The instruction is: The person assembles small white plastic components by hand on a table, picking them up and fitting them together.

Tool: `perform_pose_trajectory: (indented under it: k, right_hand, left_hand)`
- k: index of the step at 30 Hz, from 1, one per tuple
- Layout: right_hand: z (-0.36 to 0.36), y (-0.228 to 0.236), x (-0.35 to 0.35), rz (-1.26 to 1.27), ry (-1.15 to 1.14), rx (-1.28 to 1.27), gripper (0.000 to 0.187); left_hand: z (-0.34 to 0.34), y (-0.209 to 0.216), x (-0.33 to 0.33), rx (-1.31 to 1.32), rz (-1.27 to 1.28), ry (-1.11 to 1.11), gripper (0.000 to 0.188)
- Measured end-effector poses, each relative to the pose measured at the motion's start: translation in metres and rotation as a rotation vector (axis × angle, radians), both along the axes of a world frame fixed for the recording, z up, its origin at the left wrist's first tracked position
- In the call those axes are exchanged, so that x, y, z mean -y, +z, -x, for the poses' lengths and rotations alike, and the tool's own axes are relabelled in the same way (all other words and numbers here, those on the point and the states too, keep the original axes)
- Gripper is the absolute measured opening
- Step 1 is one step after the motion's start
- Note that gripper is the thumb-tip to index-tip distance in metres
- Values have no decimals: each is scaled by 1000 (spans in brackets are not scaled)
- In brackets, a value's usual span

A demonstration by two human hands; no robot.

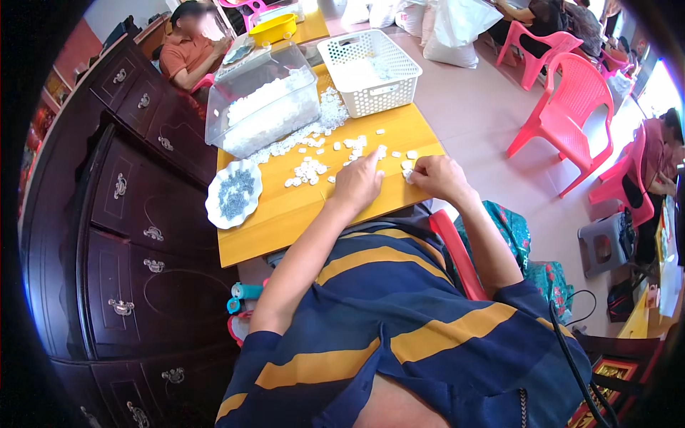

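Note:
Over the yellow wooden tabletop (246, 246), my left hand (359, 184) is closed, its index finger reaching toward small white plastic pieces (354, 143). Whatever it pinches, if anything, is hidden. My right hand (444, 177) is closed near the table's right edge, its fingertips gripping a small white plastic piece (407, 174). A few more such pieces lie just beyond those fingertips. Left of my left hand is a loose cluster of white pieces (307, 171). A white scalloped dish (212, 205) of small dark grey-blue parts stands at the table's left edge.
A clear plastic bin (217, 132) of white pieces and a white perforated basket (392, 98) stand at the far side, with translucent bits (330, 113) spilled between them. Dark drawers (114, 285) line the left. Pink chairs (574, 100) stand right; other people sit around.

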State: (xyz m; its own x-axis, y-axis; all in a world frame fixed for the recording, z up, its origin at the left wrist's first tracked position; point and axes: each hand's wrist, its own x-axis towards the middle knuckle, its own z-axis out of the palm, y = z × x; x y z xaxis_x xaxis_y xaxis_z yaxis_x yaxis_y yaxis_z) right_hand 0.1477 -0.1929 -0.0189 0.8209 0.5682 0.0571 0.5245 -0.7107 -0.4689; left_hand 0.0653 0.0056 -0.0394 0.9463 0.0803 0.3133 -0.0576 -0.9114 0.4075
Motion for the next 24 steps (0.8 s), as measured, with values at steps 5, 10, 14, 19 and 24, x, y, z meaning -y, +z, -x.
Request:
perform_pose_trajectory:
  k: [5, 10, 14, 19, 24]
  right_hand:
    - [-4, -2, 0, -24, -70, 27, 24]
    - [-4, -4, -2, -43, -108, 61, 22]
    - [-4, -6, -4, -103, -132, 115, 19]
    - [4, 2, -13, -231, -82, 121, 17]
    - [11, 1, -19, -367, 3, 53, 16]
  left_hand:
    - [-10, 0, -3, -106, -82, 4, 42]
    - [-4, -1, -2, -125, -113, 11, 37]
    - [13, -1, -4, -67, -106, -18, 31]
    - [24, -3, -3, 29, -69, -18, 25]
    - [17, -8, -3, 113, -92, -49, 16]
